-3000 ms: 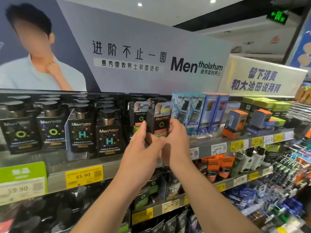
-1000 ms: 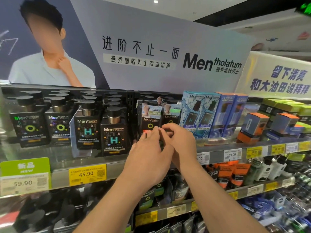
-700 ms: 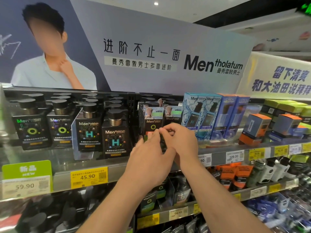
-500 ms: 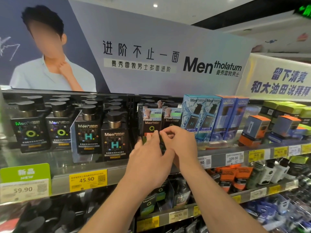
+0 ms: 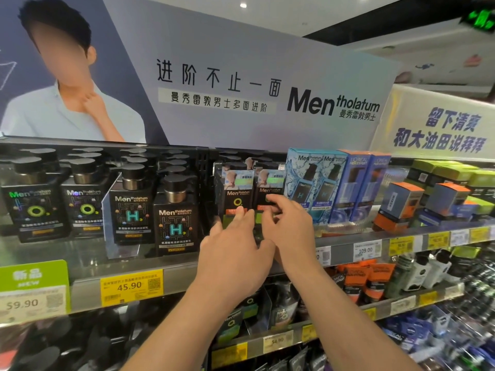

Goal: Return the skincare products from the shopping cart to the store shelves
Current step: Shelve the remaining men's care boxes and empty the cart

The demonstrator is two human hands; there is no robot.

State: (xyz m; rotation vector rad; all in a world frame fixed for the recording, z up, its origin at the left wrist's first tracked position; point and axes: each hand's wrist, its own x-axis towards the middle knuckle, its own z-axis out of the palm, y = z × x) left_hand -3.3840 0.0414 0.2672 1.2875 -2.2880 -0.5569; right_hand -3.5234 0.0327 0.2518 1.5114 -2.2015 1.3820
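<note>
Black box [image 5: 268,195] now shelved, fingers [image 5: 242,213] looser

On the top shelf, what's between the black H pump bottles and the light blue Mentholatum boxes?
In the head view, two black Mentholatum O boxes stand between them, both hands at their fronts: left hand, right hand.

A store's top shelf [image 5: 88,263] holds black Mentholatum pump bottles [image 5: 175,218] at left, two black Mentholatum boxes [image 5: 237,195] at centre, blue Mentholatum and L'Oréal cartons [image 5: 345,183] beside them, and orange-topped boxes [image 5: 401,202] further right.
</note>
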